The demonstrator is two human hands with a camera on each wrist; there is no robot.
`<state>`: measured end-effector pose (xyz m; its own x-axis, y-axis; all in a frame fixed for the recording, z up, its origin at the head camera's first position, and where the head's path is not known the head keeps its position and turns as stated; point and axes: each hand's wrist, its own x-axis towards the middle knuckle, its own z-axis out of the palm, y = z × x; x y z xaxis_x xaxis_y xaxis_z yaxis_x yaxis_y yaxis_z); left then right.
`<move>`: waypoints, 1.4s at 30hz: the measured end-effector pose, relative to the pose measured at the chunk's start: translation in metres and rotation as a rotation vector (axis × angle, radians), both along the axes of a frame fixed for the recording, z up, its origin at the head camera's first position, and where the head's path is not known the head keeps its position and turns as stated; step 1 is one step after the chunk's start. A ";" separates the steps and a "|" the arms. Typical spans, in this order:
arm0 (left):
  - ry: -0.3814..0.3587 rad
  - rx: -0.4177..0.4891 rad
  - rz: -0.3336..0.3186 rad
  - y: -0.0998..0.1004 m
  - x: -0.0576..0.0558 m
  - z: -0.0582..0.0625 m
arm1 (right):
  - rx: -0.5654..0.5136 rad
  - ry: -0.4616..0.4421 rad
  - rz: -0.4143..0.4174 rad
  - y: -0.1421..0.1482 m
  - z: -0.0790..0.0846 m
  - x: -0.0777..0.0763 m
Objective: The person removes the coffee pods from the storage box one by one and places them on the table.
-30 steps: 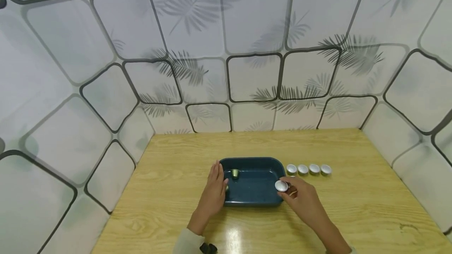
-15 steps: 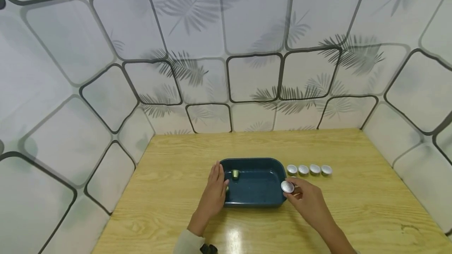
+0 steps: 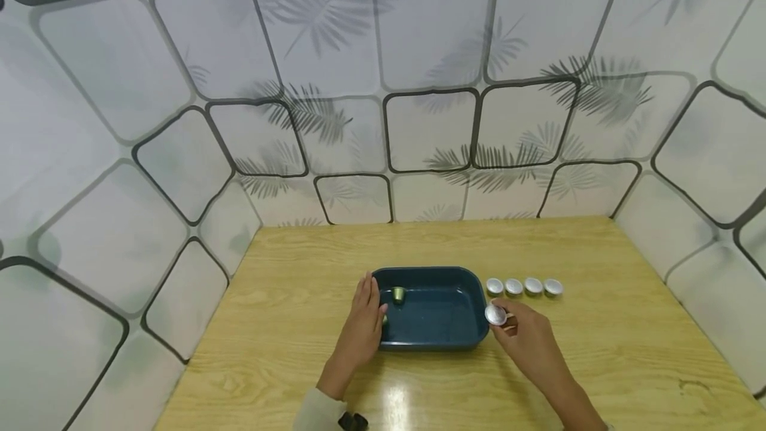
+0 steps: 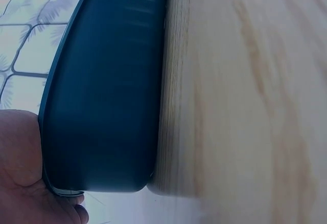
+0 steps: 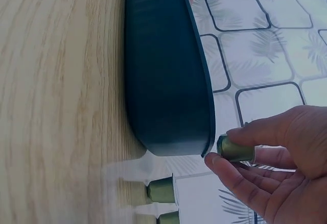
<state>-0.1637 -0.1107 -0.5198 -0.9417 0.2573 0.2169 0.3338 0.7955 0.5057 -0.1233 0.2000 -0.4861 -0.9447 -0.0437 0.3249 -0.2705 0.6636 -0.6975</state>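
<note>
A dark blue rectangular basin [image 3: 433, 344] stands on the wooden table. My left hand [image 3: 357, 326] rests along its left rim with straight fingers, the thumb lying over the edge. At the right rim, my right hand [image 3: 529, 338] pinches a green coffee capsule [image 5: 236, 150] between thumb and fingertips, its silver lid [image 3: 495, 314] facing the head camera. Inside the basin, towards the left, lies another green capsule [image 3: 398, 295]. One more capsule [image 3: 385, 320] shows partly beside the left thumb, mostly hidden by that hand.
Several capsules [image 3: 513, 287] stand lid up in a row on the table [image 3: 610, 344], right of the basin's far corner. In the right wrist view, a standing capsule [image 5: 161, 190] shows below the basin. Patterned panels [image 3: 431, 132] enclose the table's back and sides.
The right hand has moved a little to the right with the capsule, from over the basin's right side to its rim. The left hand and the row of capsules stay put.
</note>
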 end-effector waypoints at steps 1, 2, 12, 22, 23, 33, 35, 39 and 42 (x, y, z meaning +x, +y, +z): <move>-0.001 -0.002 0.000 0.000 0.000 0.000 | 0.001 -0.008 -0.004 0.001 0.000 0.000; -0.006 -0.005 0.000 0.000 0.000 0.000 | 0.003 -0.017 -0.009 0.002 0.000 0.000; -0.015 -0.012 -0.001 -0.001 -0.003 -0.002 | 0.078 -0.035 -0.017 0.020 -0.008 -0.008; -0.015 -0.011 -0.015 -0.002 -0.003 -0.003 | 0.170 -0.001 -0.016 0.032 -0.014 -0.012; -0.012 -0.010 -0.015 -0.002 -0.003 -0.004 | 0.189 -0.006 -0.016 0.034 -0.015 -0.013; -0.022 -0.022 -0.004 -0.003 -0.006 -0.004 | 0.283 -0.023 -0.054 0.046 -0.027 -0.026; -0.021 -0.024 -0.001 -0.003 -0.006 -0.003 | 0.286 -0.014 -0.059 0.048 -0.029 -0.029; -0.035 -0.003 0.003 -0.002 -0.003 -0.001 | 0.288 -0.040 -0.057 0.050 -0.032 -0.032; -0.040 0.014 0.000 -0.001 -0.001 0.001 | 0.295 -0.075 -0.062 0.052 -0.034 -0.033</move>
<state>-0.1648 -0.1119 -0.5189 -0.9497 0.2541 0.1830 0.3129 0.7882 0.5298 -0.1561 0.2520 -0.5197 -0.9694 -0.0673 0.2360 -0.1783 0.8537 -0.4892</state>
